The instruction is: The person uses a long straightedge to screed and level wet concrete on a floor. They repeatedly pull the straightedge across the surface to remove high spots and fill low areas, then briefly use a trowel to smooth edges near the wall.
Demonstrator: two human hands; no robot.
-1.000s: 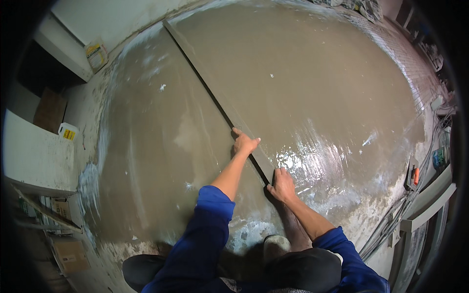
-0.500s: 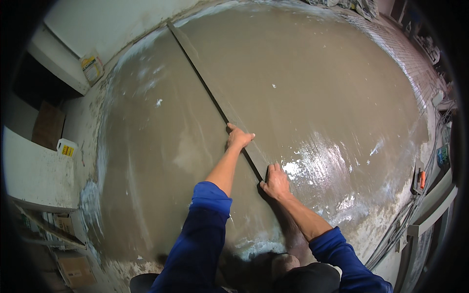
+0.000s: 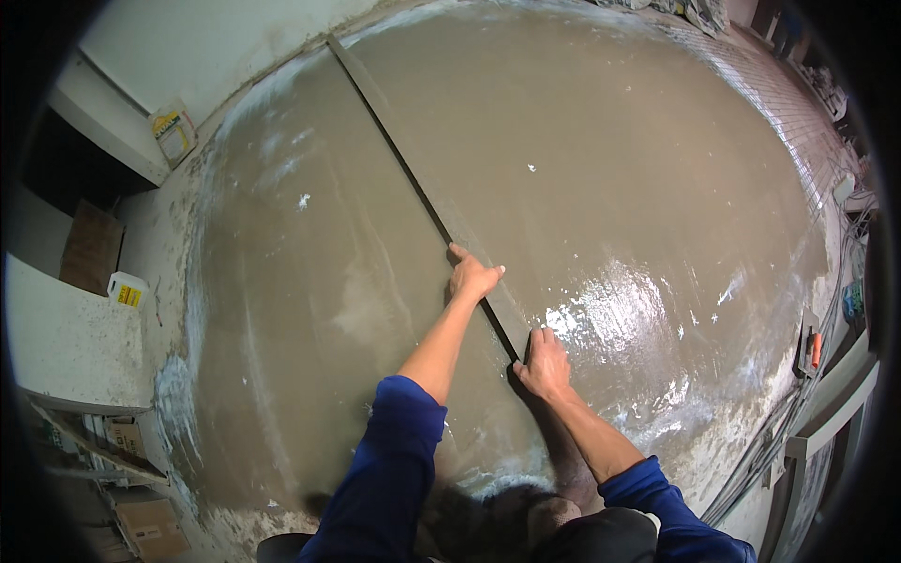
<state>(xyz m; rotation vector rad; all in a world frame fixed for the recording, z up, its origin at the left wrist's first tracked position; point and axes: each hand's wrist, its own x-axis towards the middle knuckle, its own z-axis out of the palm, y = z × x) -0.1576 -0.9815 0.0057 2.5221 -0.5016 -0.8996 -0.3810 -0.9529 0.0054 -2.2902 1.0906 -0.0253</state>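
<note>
A long, straight screed bar (image 3: 403, 161) lies across wet grey-brown screed (image 3: 601, 169), running from the far wall edge down toward me. Its left side shows as a dark line; the rest nearly matches the floor colour. My left hand (image 3: 476, 277) grips the bar at its nearer part, thumb and fingers over its two sides. Closer to me and farther right, my right hand (image 3: 546, 364) holds the near end, fingers bent over it. Both sleeves are blue and pushed up.
An orange-handled trowel (image 3: 815, 351) lies at the right edge beside loose cables (image 3: 765, 450). On the left stand a white jug (image 3: 128, 289) and a yellow-white bag (image 3: 174, 136). A cardboard box (image 3: 150, 530) is at lower left. Mesh or tile-like flooring (image 3: 751, 89) borders the screed at far right.
Both hands and the bar's near end have shifted a little to the right and toward me. The grip on the bar stays the same.
</note>
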